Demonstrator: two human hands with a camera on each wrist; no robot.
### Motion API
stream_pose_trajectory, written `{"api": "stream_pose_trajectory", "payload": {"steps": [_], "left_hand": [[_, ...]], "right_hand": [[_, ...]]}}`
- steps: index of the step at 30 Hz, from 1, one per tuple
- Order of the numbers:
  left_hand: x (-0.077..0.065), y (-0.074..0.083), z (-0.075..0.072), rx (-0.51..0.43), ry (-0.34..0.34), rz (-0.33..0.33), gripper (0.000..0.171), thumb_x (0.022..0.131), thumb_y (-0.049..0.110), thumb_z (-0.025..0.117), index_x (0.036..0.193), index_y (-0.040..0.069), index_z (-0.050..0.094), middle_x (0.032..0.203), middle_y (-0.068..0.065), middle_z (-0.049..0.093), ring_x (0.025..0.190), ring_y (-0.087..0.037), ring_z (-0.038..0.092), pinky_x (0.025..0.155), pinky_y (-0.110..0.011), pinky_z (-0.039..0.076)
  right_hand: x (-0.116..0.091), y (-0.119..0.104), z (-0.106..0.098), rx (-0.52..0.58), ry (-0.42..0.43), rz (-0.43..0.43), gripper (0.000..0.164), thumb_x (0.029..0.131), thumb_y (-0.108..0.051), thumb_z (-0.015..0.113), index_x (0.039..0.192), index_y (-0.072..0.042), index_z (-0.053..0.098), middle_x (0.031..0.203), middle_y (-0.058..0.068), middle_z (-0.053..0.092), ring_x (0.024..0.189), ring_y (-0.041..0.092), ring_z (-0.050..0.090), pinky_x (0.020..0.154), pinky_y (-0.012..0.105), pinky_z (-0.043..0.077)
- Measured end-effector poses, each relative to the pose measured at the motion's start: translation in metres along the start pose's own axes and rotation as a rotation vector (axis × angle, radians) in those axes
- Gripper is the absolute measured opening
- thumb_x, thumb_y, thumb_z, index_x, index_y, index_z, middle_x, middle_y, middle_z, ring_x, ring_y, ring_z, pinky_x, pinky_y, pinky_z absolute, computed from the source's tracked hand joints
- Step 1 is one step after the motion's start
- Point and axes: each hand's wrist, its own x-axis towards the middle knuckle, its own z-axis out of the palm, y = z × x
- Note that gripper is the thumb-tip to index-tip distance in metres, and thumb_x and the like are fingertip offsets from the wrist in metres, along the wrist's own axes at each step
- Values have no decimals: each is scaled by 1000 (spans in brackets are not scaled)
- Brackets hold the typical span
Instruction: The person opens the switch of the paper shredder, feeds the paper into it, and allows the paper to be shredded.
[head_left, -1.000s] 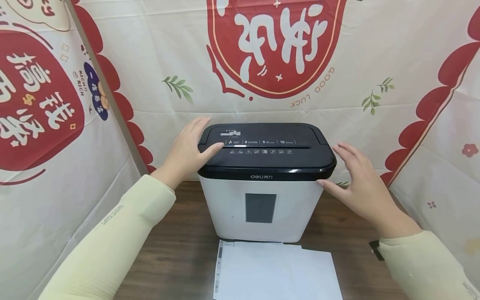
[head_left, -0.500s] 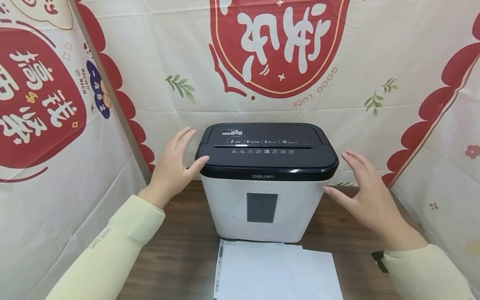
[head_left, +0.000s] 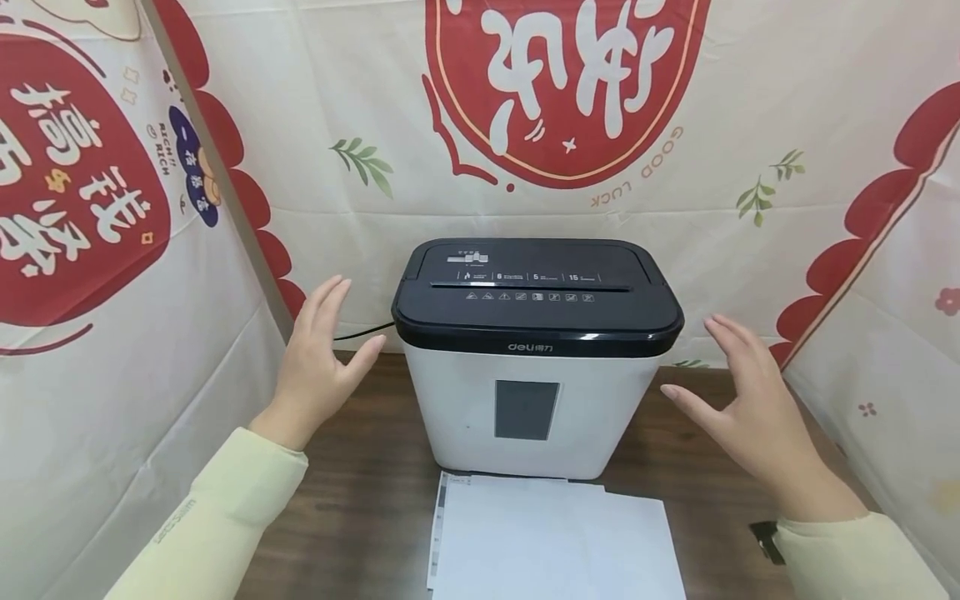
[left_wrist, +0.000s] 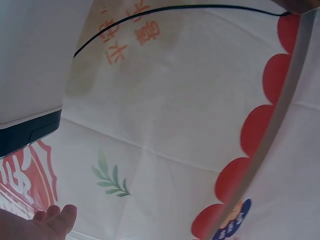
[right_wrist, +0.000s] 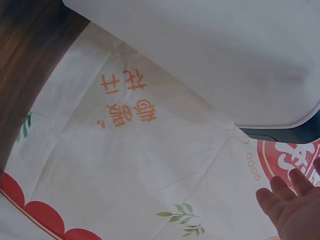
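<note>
Deli paper shredder, mid-frame, front facing us, long axis crosswise; left hand, right hand beside it, fingers loosely spread, empty.

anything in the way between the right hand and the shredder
Nothing visible does. The right hand is apart from the shredder's right side, and the gap shows only the wooden table and cloth backdrop beyond. The papers lie in front of the shredder, off that path.
</note>
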Motion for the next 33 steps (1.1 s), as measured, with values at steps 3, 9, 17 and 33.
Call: {"api": "stream_pose_trajectory", "payload": {"steps": [3,9,17,33], "left_hand": [[-8,-3,-1,-3,-4,-18,69,86,23,68,143,1,38,148,-16,35,136,-33,32,105,-57,33],[-23,-6,2,-15,4,-53,69,85,21,69,142,-1,39,147,-18,37,135,-34,35,104,-58,34],[-46,-10,13,-16,7,-129,63,84,5,70,139,-4,41,141,-21,42,131,-35,39,103,-56,36],[-95,-15,46,-163,-124,-382,50,89,7,66,134,-2,48,131,-19,50,118,-32,50,98,-49,43]], "right_hand": [[-4,3,1,-10,-5,14,89,70,-8,83,145,3,36,143,28,37,132,47,31,108,63,23],[-13,8,3,-5,-7,41,87,71,-9,83,144,4,36,142,29,37,132,46,31,108,62,22],[-26,12,7,19,-29,93,86,74,-12,82,145,3,34,141,30,38,131,48,30,107,65,21],[-59,28,24,25,-103,229,86,81,-21,78,147,4,30,143,34,34,130,52,31,100,69,24]]}}
